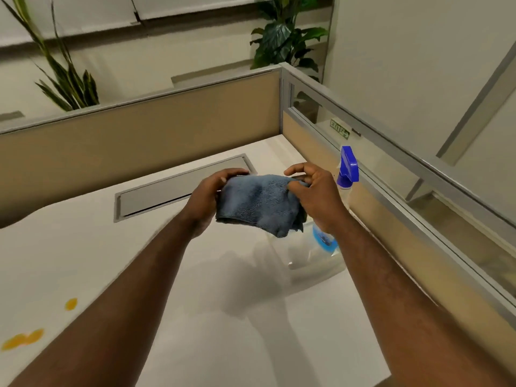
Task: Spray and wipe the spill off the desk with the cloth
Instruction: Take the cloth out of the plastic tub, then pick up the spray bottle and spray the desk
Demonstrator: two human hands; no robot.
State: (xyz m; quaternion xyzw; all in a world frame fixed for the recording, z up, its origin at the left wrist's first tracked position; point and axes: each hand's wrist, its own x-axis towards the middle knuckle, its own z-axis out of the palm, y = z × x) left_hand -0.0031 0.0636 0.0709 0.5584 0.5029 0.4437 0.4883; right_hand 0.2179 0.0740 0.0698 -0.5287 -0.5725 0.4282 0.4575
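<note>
A folded blue-grey cloth hangs above the white desk, held between both hands. My left hand grips its left edge and my right hand pinches its upper right corner. Behind my right hand stands a clear spray bottle with a blue trigger head, partly hidden by the hand and cloth. An orange spill lies in several blotches on the desk at the lower left, with a smaller drop above it.
A grey cable hatch is set into the desk at the back. Tan partition walls with metal rails close off the back and right sides. Potted plants stand beyond the partition.
</note>
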